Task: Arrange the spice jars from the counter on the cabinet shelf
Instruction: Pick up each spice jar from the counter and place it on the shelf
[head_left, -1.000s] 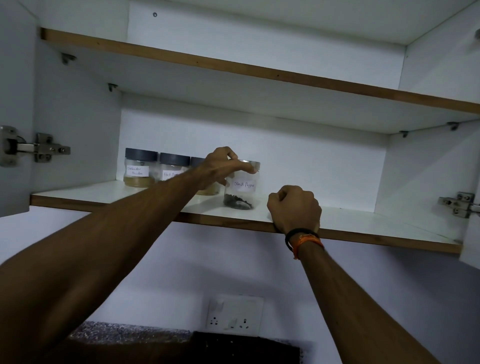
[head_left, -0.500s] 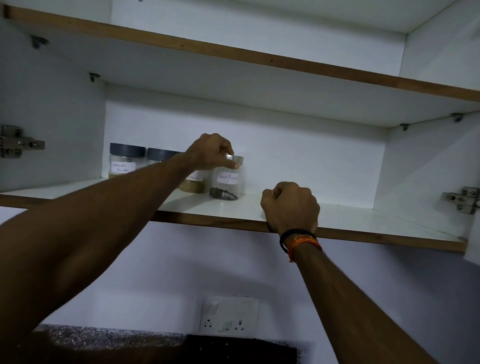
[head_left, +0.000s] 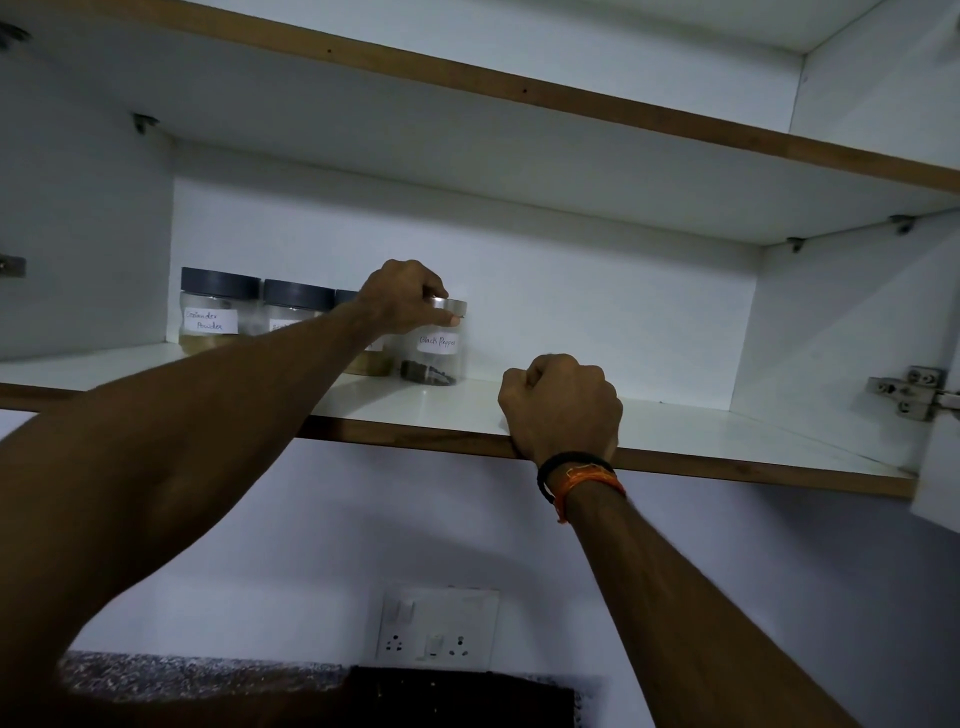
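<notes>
We see the coriander powder jar (head_left: 209, 318) leftmost on the shelf (head_left: 701, 431); our left hand (head_left: 402, 299) grips the black pepper jar (head_left: 435, 347), now pushed back into the row, nearly placed. Our right hand (head_left: 563, 408), fisted, rests at the shelf edge.

The scene is dimly lit with a bluish cast; straight edges are bowed by wide-angle distortion, and shadows are soft.

I see a white cabinet shelf (head_left: 675, 421) with a brown wood edge. Clear jars (head_left: 218, 317) have dark grey lids and white labels; the black pepper jar (head_left: 436, 348) has a silver lid. Orange and black wristbands (head_left: 576, 475).
</notes>
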